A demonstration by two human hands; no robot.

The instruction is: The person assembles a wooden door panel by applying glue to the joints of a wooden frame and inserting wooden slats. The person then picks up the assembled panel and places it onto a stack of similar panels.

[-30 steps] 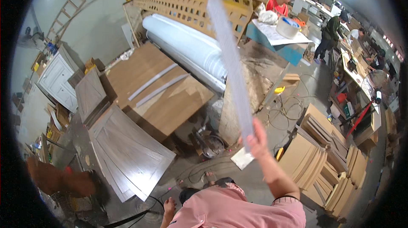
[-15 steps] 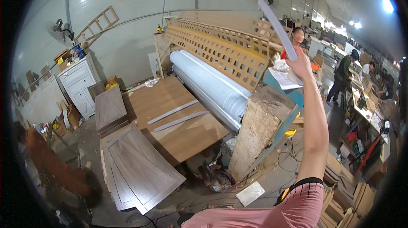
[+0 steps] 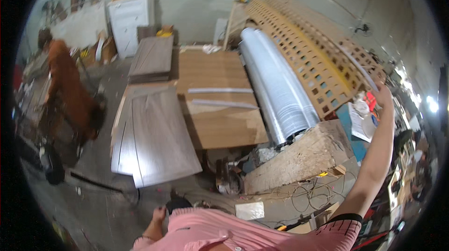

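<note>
My right arm reaches out to the right, and my right hand (image 3: 383, 96) is closed round one end of a thin pale strip (image 3: 356, 66). The strip slants up and to the left in front of the perforated board (image 3: 299, 47). Low at my body's left side hangs my left hand (image 3: 159, 214), small and blurred, so its fingers cannot be made out. Two similar pale strips (image 3: 220, 90) lie side by side on a brown board (image 3: 220, 132). Grey wood-grain panels (image 3: 161, 134) are stacked to the left of that board.
A large roll of clear film (image 3: 280, 82) lies beyond the board, with a worn wooden block (image 3: 294, 160) at its near end. Cables (image 3: 313, 195) are strewn on the floor. An orange-brown draped thing (image 3: 70, 87) stands left; a white cabinet (image 3: 128, 24) is behind.
The view has swung right and downward. My right hand, still with the strip, now appears lower and farther right. My left hand has come into view at the lower edge.
</note>
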